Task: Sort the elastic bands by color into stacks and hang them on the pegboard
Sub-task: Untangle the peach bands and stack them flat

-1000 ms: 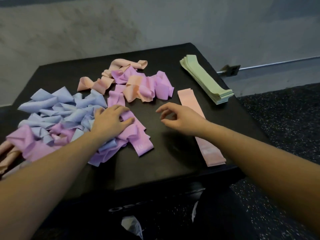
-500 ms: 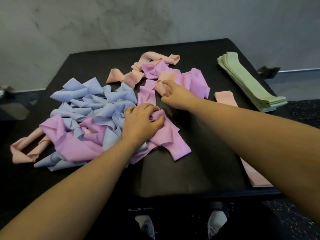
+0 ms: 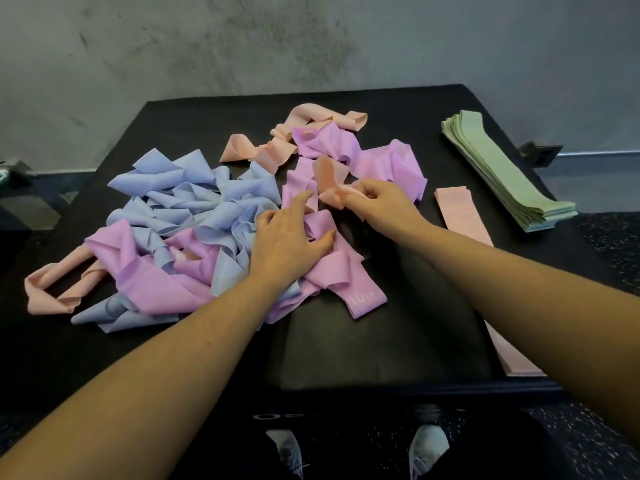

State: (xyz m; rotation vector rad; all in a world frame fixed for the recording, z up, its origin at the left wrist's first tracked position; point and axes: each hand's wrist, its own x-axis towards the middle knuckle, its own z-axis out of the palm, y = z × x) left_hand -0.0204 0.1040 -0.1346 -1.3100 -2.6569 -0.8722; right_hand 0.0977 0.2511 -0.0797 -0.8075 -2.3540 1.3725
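A loose heap of elastic bands covers the black table (image 3: 398,341): blue bands (image 3: 194,199) on the left, purple bands (image 3: 388,161) mixed through, peach bands (image 3: 311,123) at the back and far left. My right hand (image 3: 377,202) pinches a peach band (image 3: 329,178) pulled up out of the heap's middle. My left hand (image 3: 287,244) rests flat on the heap, fingers spread over a purple band (image 3: 343,271). To the right, flat peach bands (image 3: 457,216) lie stacked beside a neat green stack (image 3: 502,171).
A grey concrete wall runs behind the table. My shoes (image 3: 426,445) show below the table's front edge on dark speckled floor. A dark bracket (image 3: 540,154) sits by the wall at right. No pegboard is in view.
My right hand reached from the table's front into the heap, took hold of a peach band and drew it back a little. My left hand stayed pressed on the heap.
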